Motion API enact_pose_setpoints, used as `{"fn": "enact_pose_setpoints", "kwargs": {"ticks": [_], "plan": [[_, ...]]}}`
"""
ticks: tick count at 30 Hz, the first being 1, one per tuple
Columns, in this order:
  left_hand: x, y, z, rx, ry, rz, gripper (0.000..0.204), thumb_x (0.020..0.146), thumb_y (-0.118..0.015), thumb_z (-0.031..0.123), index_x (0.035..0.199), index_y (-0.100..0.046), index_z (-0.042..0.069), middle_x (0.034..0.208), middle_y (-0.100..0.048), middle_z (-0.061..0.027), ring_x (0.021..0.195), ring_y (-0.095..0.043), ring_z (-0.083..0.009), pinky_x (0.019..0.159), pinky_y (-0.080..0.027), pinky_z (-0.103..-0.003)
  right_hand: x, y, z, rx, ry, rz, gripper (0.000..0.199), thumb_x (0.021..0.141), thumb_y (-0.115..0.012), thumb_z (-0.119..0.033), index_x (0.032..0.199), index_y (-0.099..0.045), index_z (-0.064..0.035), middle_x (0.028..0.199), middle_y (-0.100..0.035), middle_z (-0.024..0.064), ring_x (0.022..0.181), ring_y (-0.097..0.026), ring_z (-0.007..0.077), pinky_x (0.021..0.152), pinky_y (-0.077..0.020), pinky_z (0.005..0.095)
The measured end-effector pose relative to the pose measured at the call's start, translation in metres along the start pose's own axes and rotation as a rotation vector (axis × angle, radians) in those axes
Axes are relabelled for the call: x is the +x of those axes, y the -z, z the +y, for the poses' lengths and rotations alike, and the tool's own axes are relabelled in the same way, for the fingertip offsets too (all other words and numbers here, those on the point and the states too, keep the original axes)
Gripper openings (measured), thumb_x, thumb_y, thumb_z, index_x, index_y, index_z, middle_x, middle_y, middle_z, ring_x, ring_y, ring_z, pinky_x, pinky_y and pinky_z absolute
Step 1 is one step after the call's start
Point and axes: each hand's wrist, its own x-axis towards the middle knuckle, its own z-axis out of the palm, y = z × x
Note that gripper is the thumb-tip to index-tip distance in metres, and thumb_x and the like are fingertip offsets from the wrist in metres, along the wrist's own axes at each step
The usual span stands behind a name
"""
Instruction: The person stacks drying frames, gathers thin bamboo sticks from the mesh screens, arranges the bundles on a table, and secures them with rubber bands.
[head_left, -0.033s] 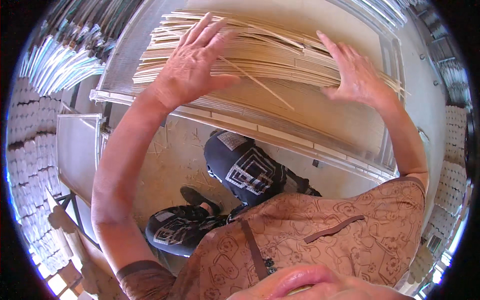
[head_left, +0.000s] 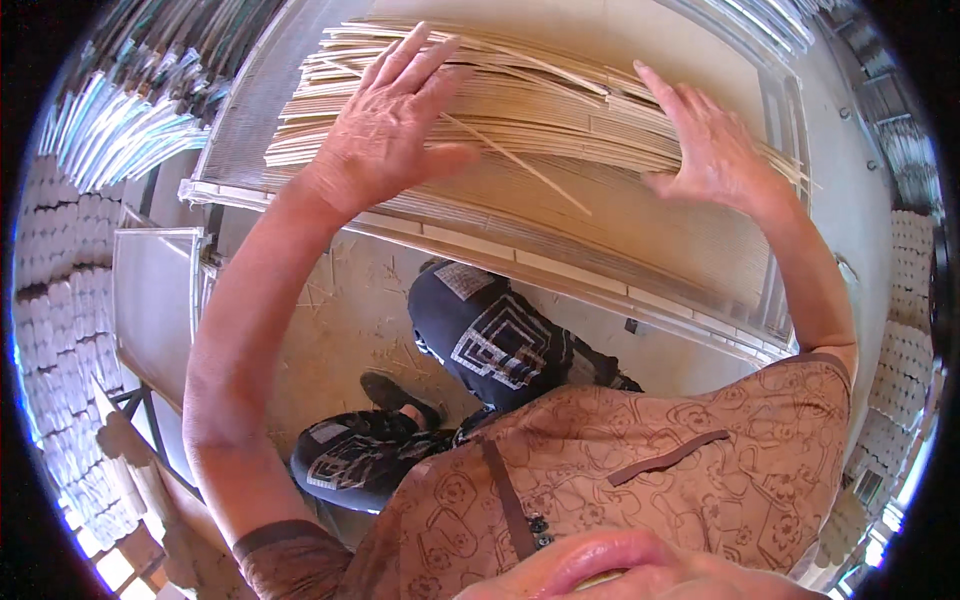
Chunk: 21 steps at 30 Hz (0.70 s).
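Observation:
A wide layer of thin, pale sticks [head_left: 560, 125] lies crosswise on a framed mesh tray [head_left: 470, 240]. Over the layer's left part is my left hand [head_left: 395, 130], palm down, fingers stretched and thumb apart. My right hand [head_left: 708, 145] is at the right part of the sticks, fingers extended and thumb spread. Both hands look open; their palms hide some sticks, and I cannot tell how firmly they touch them. One loose stick [head_left: 530, 170] slants out of the layer beside my left thumb, its near end over the bare mesh.
Stacked pale bundles [head_left: 65, 300] line the left side, with more stacks [head_left: 905, 290] on the right. A smaller framed screen [head_left: 155, 290] stands at the left. Stick scraps [head_left: 320, 290] litter the floor near my legs [head_left: 490, 330].
The loose slanting stick has shifted very slightly, and my left hand's fingers have moved a little. My right hand looks the same.

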Motion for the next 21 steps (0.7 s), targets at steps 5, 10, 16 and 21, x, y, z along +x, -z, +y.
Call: {"fn": "enact_pose_setpoints", "kwargs": {"ticks": [5,10,16,21], "plan": [[0.003,-0.011,-0.008,0.029,0.007,-0.007,0.054,0.079,-0.077,0.043,0.118,-0.060,0.008,0.147,-0.045,-0.0127,0.142,-0.032,-0.0348,0.118,-0.028,-0.046,0.000,-0.004,0.002,-0.025,0.012,0.038,0.110,0.069,-0.077,-0.039,0.156,-0.014,-0.0196,0.127,-0.051,0.0272,0.119,-0.052,0.0424,0.101,-0.0453,0.0540],[0.003,-0.009,-0.019,0.114,0.051,0.020,0.059,0.076,-0.079,0.045,0.120,-0.059,0.010,0.147,-0.044,-0.0128,0.142,-0.033,-0.0341,0.118,-0.027,-0.047,0.002,-0.008,-0.003,-0.066,0.000,0.072,0.111,0.069,-0.078,-0.043,0.156,-0.015,-0.0205,0.127,-0.052,0.0276,0.120,-0.052,0.0430,0.101,-0.0450,0.0544],[0.014,-0.005,0.009,-0.100,-0.152,-0.075,0.093,0.068,-0.085,0.037,0.147,-0.039,0.016,0.154,-0.036,-0.0132,0.146,-0.026,-0.0361,0.118,-0.027,-0.047,0.010,-0.009,-0.004,-0.073,-0.002,0.050,0.111,0.069,-0.079,-0.044,0.156,-0.016,-0.0163,0.122,-0.055,0.0290,0.115,-0.055,0.0435,0.097,-0.0464,0.0532],[0.050,-0.023,-0.004,0.005,-0.066,-0.073,0.107,0.066,-0.084,0.048,0.152,-0.031,0.017,0.151,-0.038,-0.0162,0.143,-0.028,-0.0386,0.119,-0.025,-0.049,0.024,-0.009,-0.004,-0.059,-0.059,0.015,0.107,0.070,-0.078,-0.043,0.154,-0.020,-0.0108,0.117,-0.057,0.0294,0.112,-0.057,0.0419,0.094,-0.0479,0.0502]]}}
